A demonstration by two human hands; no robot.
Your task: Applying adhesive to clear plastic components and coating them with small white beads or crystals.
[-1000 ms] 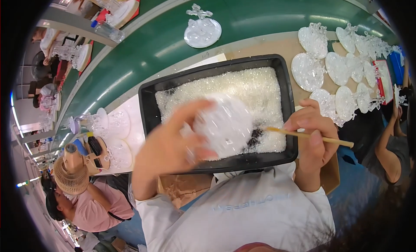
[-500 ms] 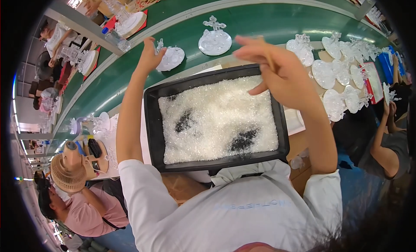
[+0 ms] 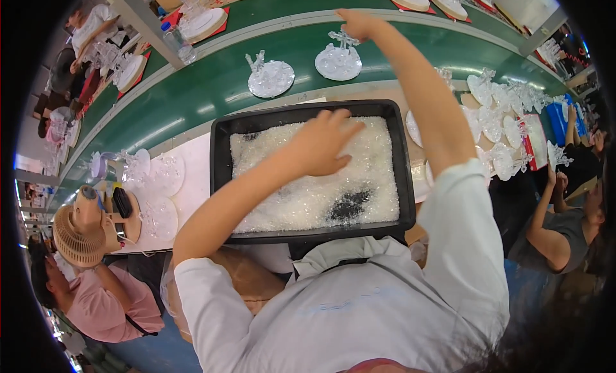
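My left hand (image 3: 325,144), fingers spread and slightly blurred, is over the white glittering granules (image 3: 301,203) in a black rectangular tray (image 3: 405,174); I cannot tell whether it touches them. Dark tray bottom shows through a gap near the front. On the green belt stands a clear round ornament base with a cross (image 3: 338,63). My right hand (image 3: 357,24) is stretched out right by the top of that cross, its finger pointing left; the other fingers are hidden, and contact is unclear. A second clear round ornament (image 3: 271,78) lies on the belt to the left.
Several clear ornaments (image 3: 494,122) crowd the table at right, and more (image 3: 157,216) lie on the left. A tan fan (image 3: 80,235) stands at far left near a person in pink (image 3: 112,302). Another person (image 3: 555,241) works at right. A bottle (image 3: 179,45) stands beside a metal post.
My left hand has come from beside the left ornament down over the tray. My right hand has moved from above the tray to the cross ornament. Both belt ornaments appear farther right.
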